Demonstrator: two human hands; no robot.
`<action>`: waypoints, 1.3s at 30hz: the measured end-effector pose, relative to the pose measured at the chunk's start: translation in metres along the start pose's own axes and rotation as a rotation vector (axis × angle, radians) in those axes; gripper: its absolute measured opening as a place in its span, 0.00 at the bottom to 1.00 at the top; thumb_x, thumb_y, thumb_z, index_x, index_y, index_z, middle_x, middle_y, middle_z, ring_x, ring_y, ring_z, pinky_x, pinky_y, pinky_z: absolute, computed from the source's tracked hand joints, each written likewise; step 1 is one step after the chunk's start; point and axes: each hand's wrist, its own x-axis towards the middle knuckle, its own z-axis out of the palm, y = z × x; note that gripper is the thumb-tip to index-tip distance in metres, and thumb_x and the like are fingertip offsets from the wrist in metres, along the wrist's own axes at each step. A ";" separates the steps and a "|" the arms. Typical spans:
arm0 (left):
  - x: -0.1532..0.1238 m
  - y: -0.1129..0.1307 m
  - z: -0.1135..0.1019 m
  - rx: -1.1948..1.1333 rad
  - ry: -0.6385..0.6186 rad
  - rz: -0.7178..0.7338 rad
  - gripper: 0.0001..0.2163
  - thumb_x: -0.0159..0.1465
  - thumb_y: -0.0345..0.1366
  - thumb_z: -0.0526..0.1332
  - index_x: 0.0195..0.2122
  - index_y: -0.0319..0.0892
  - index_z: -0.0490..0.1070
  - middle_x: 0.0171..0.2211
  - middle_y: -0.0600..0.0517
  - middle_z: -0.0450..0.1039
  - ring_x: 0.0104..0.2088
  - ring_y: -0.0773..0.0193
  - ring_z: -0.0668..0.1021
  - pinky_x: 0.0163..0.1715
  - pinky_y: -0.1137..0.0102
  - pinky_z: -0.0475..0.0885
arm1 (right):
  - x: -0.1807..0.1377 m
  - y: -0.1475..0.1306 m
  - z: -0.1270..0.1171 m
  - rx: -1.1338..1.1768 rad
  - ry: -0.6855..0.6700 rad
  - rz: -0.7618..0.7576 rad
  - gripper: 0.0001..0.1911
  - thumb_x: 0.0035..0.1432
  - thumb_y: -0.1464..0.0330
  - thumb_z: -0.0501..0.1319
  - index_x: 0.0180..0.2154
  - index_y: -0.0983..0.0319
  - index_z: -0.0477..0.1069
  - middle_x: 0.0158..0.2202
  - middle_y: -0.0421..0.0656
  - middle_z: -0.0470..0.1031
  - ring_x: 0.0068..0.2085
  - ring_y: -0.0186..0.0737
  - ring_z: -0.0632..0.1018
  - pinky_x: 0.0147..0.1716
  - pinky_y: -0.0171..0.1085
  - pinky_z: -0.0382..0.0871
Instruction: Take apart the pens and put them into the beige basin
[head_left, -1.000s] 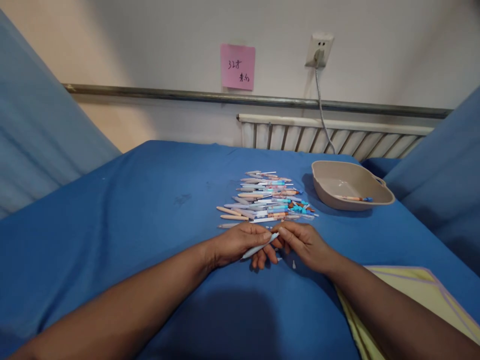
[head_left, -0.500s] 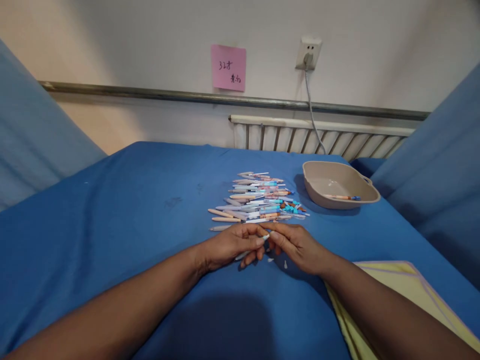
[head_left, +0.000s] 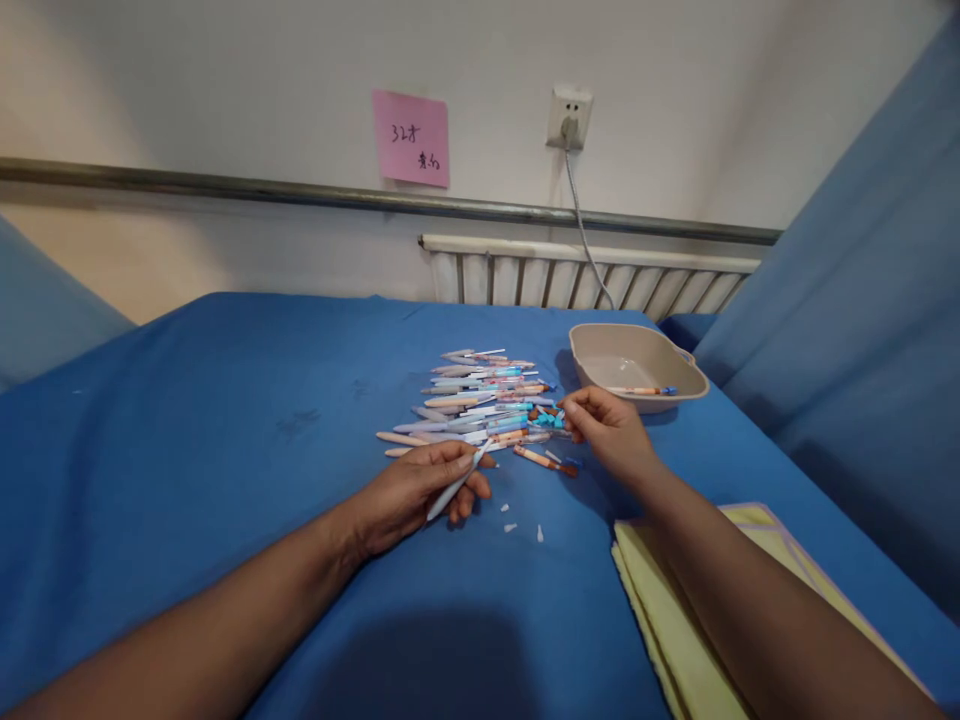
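Note:
My left hand pinches a pale grey-blue pen barrel, tilted up toward the right with a white tip at its upper end. At the right end of the pen-part pile, my right hand has its fingertips drawn together beside small teal pieces; what they hold, if anything, is too small to make out. Rows of pen parts, with tapered barrels, white refills and coloured tubes, lie beyond my hands. An orange-and-brown pen part rests between them. Several tiny white tips are scattered nearer me.
A beige basin at the right back holds an orange-and-blue pen. A folded yellow cloth lies under my right forearm on the blue sheet. Behind are a radiator, a metal rail and a plugged-in cord.
My hands have parted; the right has moved away to the teal pieces, while the left keeps the pen barrel. More white tips now show on the sheet. The view has turned rightward.

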 end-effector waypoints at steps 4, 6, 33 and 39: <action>0.000 0.001 -0.001 -0.018 0.014 -0.003 0.12 0.60 0.38 0.62 0.41 0.34 0.71 0.29 0.46 0.76 0.21 0.70 0.74 0.21 0.76 0.69 | 0.002 0.009 -0.008 -0.198 -0.088 0.042 0.09 0.55 0.62 0.58 0.31 0.61 0.69 0.22 0.37 0.69 0.23 0.33 0.69 0.23 0.32 0.64; 0.001 0.001 -0.001 -0.026 0.017 -0.003 0.11 0.60 0.37 0.63 0.40 0.34 0.72 0.29 0.46 0.76 0.22 0.70 0.74 0.21 0.76 0.69 | 0.002 0.008 -0.011 -0.314 -0.144 0.028 0.07 0.55 0.64 0.58 0.30 0.61 0.69 0.23 0.37 0.70 0.24 0.33 0.69 0.24 0.32 0.63; -0.001 -0.001 -0.001 -0.001 0.052 -0.006 0.12 0.58 0.39 0.65 0.35 0.35 0.69 0.29 0.48 0.76 0.22 0.72 0.75 0.22 0.78 0.69 | -0.019 -0.002 0.019 -0.749 -0.416 -0.410 0.10 0.64 0.67 0.52 0.43 0.61 0.68 0.37 0.47 0.72 0.41 0.42 0.72 0.41 0.40 0.64; 0.000 0.000 -0.001 0.090 0.104 0.016 0.15 0.54 0.41 0.67 0.35 0.36 0.67 0.28 0.49 0.76 0.21 0.72 0.73 0.18 0.78 0.66 | -0.021 -0.009 0.018 -0.501 -0.401 -0.423 0.08 0.64 0.70 0.52 0.43 0.61 0.68 0.37 0.45 0.71 0.40 0.39 0.72 0.40 0.38 0.66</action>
